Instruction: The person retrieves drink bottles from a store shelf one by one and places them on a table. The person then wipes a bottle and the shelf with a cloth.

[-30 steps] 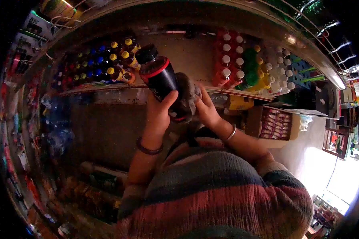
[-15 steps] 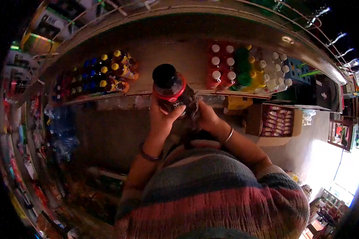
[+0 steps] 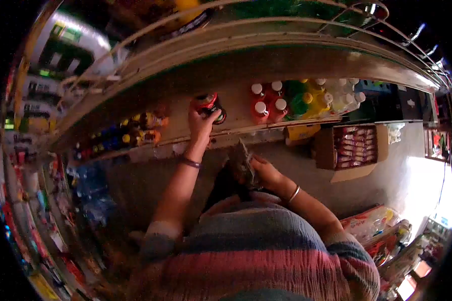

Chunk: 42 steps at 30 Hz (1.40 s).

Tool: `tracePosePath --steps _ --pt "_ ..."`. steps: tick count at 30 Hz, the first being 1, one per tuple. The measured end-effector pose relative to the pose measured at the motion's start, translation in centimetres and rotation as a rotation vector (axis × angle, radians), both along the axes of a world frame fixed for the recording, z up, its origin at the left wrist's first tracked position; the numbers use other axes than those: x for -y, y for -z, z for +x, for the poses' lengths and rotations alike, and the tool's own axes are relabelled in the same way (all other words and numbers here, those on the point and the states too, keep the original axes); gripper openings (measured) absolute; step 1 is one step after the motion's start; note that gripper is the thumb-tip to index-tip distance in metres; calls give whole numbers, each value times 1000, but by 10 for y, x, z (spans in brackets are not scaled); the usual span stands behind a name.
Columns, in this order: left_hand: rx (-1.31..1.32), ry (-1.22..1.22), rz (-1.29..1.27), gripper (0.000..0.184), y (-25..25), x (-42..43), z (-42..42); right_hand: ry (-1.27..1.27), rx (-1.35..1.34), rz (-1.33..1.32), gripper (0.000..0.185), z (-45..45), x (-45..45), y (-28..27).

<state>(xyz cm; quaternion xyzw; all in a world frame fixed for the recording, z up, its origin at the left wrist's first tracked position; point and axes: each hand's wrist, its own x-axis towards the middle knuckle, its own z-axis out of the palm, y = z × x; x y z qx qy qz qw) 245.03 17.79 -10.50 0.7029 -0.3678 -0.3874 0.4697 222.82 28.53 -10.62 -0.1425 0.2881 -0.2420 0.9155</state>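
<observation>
My left hand (image 3: 203,124) is wrapped round a dark bottle (image 3: 208,106) with a red band, at the shelf (image 3: 236,113) between two groups of bottles. The upper part of this bottle is hidden under the shelf edge above. Lower and to the right, close to my body, my right hand (image 3: 267,174) grips a crumpled grey-brown cloth (image 3: 242,165). The cloth and the bottle are apart.
Red bottles with white caps (image 3: 260,110), green and yellow ones stand right of my left hand. Dark bottles with yellow and blue caps (image 3: 126,138) stand left. An open carton of packets (image 3: 355,146) is at the right. A wire rack edge curves overhead.
My left hand has moved the bottle forward, away from the cloth and onto or over the shelf. My right hand has lowered toward my body with the cloth. The view has shifted.
</observation>
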Motion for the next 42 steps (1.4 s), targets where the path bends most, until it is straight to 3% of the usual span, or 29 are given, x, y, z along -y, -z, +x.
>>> tracePosePath --steps 2,4,10,18,24,28,33,39,42 --pt "-45 166 49 63 9 37 2 49 -79 -44 38 -2 -8 6" --pt "46 158 167 61 35 78 2 141 -128 -31 42 3 -18 14" --pt "176 271 152 61 82 180 19 474 -174 128 48 25 -59 32" --pt "257 371 120 60 107 258 0 768 43 149 44 56 -81 39" --pt "291 415 86 60 108 273 -14 803 -47 179 43 65 -89 69" --pt "320 416 64 60 109 261 -10 828 -110 161 33 70 -79 60" --pt "357 389 95 60 126 224 20 857 -113 113 37 73 -73 56" --pt "380 382 118 59 135 250 52 789 -186 99 51 59 -74 31" --pt "393 368 93 59 131 252 64 795 -169 143 49 65 -76 33"
